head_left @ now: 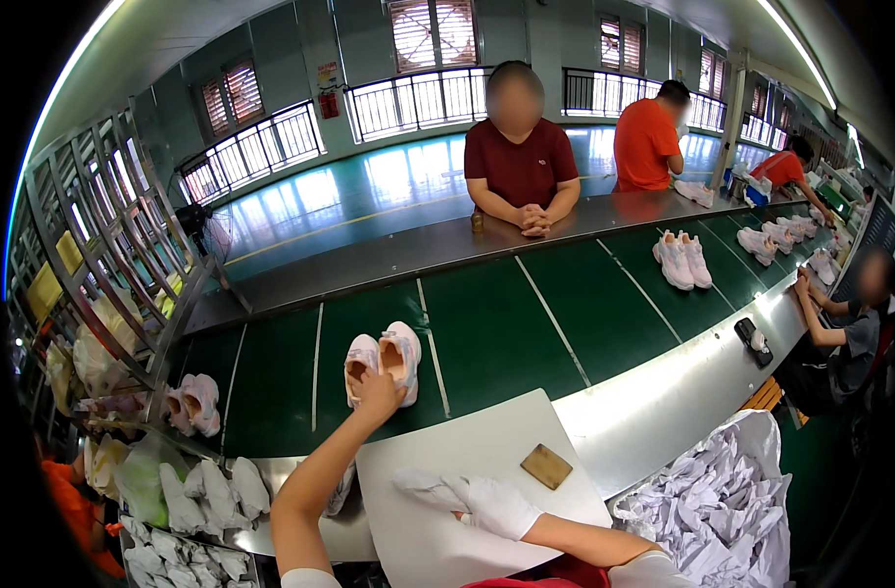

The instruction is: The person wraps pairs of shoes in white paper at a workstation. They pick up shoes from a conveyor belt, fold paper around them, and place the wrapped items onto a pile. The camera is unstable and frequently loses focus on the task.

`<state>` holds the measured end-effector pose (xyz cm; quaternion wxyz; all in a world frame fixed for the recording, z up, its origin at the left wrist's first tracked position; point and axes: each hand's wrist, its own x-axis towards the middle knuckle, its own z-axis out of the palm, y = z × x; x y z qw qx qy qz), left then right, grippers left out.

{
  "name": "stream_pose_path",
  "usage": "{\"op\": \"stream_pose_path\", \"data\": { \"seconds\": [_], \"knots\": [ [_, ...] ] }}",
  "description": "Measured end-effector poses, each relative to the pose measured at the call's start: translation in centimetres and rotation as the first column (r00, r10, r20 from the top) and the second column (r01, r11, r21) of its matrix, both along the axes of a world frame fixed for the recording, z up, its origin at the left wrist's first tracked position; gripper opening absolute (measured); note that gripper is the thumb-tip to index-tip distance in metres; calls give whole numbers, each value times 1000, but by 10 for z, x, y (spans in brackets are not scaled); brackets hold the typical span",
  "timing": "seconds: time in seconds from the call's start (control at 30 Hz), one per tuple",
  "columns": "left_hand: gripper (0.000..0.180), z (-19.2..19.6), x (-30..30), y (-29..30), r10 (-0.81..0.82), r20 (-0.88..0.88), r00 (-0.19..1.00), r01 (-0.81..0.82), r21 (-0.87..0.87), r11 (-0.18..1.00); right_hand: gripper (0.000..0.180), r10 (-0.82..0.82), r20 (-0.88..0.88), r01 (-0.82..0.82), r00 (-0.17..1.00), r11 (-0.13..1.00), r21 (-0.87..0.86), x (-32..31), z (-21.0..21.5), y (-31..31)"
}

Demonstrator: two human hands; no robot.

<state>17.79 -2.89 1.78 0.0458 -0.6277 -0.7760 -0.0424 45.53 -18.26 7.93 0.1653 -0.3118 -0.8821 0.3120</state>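
My bare left hand [377, 394] reaches over the green conveyor belt and grips a pair of pale pink-and-white sneakers [400, 355] at their near ends, its fingers closed between the two shoes. Their openings face up and show a peach lining. In a white glove, my right hand [498, 507] rests above a white board [506, 431] in front of me. A wad of white paper [430, 484] sticks out from its curled fingers. On the same board, right of the glove, lies a flat brown block [546, 466].
Crumpled white paper fills a lined bin [707, 500] at right. White paper shoe stuffing [212, 495] lies at left, beside a metal rack [104, 235]. More sneakers [680, 259] stand along the green belt [486, 323]. A person in dark red [519, 167] faces me across it; others work at right.
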Motion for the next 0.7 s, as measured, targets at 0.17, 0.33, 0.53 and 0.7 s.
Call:
{"op": "stream_pose_path", "data": {
  "seconds": [0.17, 0.33, 0.53, 0.7],
  "knots": [
    [32, 6, 17, -9, -28, -183, 983, 56, 149, 987, 52, -30, 49, 33, 998, 998, -49, 0, 1, 0],
    [28, 9, 34, -15, -190, -31, 981, 192, 85, 978, 52, 5, 35, -1, 999, 994, -106, 3, -2, 6],
    [37, 21, 11, 18, -424, 189, 886, 243, 589, 771, 43, -99, 95, 101, 991, 995, -19, 26, 59, 40],
    [33, -1, -8, 50, -396, 507, 765, 245, 340, 908, 34, -290, 175, 230, 941, 926, 298, -6, 74, 107]
  ]
}}
